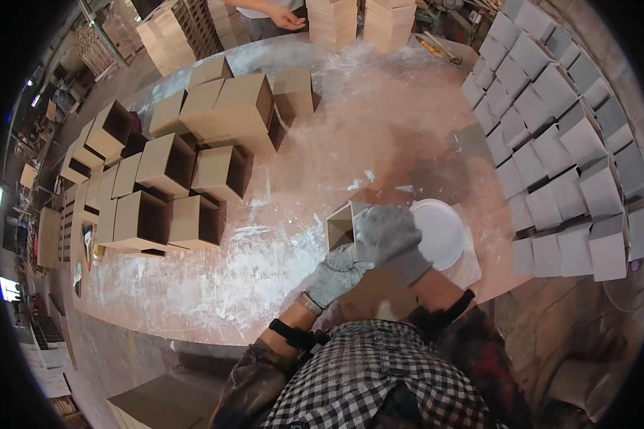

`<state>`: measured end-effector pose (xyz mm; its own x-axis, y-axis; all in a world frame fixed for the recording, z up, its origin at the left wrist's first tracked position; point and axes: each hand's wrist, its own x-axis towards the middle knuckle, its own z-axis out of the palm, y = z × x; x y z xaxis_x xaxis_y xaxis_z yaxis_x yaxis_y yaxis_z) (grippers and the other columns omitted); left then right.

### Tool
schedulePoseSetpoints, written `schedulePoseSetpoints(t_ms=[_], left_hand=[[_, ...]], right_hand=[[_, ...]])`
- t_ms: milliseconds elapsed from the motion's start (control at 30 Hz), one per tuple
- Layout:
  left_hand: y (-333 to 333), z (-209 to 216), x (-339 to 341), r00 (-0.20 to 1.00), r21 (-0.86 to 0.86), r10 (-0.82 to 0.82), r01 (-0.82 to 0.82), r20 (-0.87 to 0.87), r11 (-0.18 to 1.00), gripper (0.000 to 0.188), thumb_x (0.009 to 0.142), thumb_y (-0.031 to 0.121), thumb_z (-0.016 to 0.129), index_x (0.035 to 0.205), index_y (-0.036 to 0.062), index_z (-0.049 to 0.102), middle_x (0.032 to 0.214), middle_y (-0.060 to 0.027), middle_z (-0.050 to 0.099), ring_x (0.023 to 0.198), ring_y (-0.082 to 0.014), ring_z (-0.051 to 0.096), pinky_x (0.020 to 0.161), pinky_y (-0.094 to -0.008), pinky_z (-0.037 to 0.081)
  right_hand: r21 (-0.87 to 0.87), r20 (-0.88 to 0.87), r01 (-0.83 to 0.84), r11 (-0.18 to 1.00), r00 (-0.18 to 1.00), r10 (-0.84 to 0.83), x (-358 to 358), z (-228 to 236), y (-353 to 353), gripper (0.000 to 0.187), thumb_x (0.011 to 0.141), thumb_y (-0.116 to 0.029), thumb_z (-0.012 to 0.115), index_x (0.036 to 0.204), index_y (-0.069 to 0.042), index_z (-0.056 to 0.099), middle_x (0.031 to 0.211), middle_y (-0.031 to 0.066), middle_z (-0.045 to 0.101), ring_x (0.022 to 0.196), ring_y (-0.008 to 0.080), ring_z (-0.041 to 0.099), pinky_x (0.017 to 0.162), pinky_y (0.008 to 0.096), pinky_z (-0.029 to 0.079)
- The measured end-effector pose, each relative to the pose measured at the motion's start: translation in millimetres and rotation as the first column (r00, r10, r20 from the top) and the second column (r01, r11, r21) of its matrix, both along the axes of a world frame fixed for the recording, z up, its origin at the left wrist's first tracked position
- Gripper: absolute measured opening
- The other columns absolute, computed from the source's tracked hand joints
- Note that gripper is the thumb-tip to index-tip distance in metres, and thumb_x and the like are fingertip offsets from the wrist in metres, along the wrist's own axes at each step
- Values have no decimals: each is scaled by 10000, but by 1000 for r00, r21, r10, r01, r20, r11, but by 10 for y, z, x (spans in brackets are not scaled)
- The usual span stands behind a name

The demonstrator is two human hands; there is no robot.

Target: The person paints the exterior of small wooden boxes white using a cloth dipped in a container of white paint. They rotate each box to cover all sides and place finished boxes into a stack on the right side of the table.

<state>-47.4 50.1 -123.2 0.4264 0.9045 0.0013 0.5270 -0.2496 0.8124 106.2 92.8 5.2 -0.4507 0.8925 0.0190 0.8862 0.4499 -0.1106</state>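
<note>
A small open-ended box [341,223], brown on the visible side, stands near the front middle of the worktable [379,161]. In a grey knit glove, my left hand [338,273] grips the box at its near lower edge, with the fingers bent. My right hand [388,232], also in a grey glove, lies over the box's right side and covers much of it. Motion smears its fingers, and whatever they hold is hidden. Just right of that hand sits a round white shallow dish [438,234], apparently on a pale sheet.
Brown open boxes [166,164] cluster at the left. Many grey-white boxes [540,161] are stacked along the right edge. Across the table, a person's hand [288,18] is beside tall pale stacks [333,25]. Thin tools [436,48] lie at the far right.
</note>
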Motion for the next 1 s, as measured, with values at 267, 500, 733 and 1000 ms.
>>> schedulePoseSetpoints(t_ms=[267, 500, 733, 1000], left_hand=[[-53, 110, -87, 912, -86, 46, -12, 407, 996, 380, 886, 184, 673, 1206, 0, 585, 1085, -77, 670, 1004, -202, 623, 874, -320, 509], [-133, 254, -338, 844, -281, 162, -14, 511, 959, 271, 868, 186, 706, 1085, 27, 674, 1065, -95, 681, 980, -203, 631, 850, -320, 509], [-211, 49, -437, 832, -304, 173, -5, 527, 953, 312, 878, 174, 713, 1147, 31, 644, 1102, -86, 660, 1043, -183, 598, 886, -308, 491], [-162, 18, -390, 839, -208, 149, -44, 523, 977, 322, 866, 167, 726, 1149, 37, 642, 1122, -91, 632, 1054, -207, 585, 897, -331, 485]], right_hand=[[139, -328, -360, 922, 862, 386, 154, 1, -787, 182, 726, -184, 662, 898, -130, 641, 862, 51, 601, 742, 256, 591, 663, 424, 448], [237, -535, -164, 958, 800, 270, 429, -94, -653, 146, 747, -178, 674, 881, -122, 650, 830, 53, 596, 752, 252, 595, 661, 398, 454], [161, -222, -257, 953, 932, 288, 95, -338, -487, 209, 767, -261, 623, 933, -144, 671, 828, 54, 586, 753, 252, 579, 664, 443, 456], [149, -37, -64, 987, 997, 70, 174, -442, 434, 204, 789, -270, 578, 913, -138, 672, 882, 95, 613, 818, 269, 592, 685, 463, 453]])
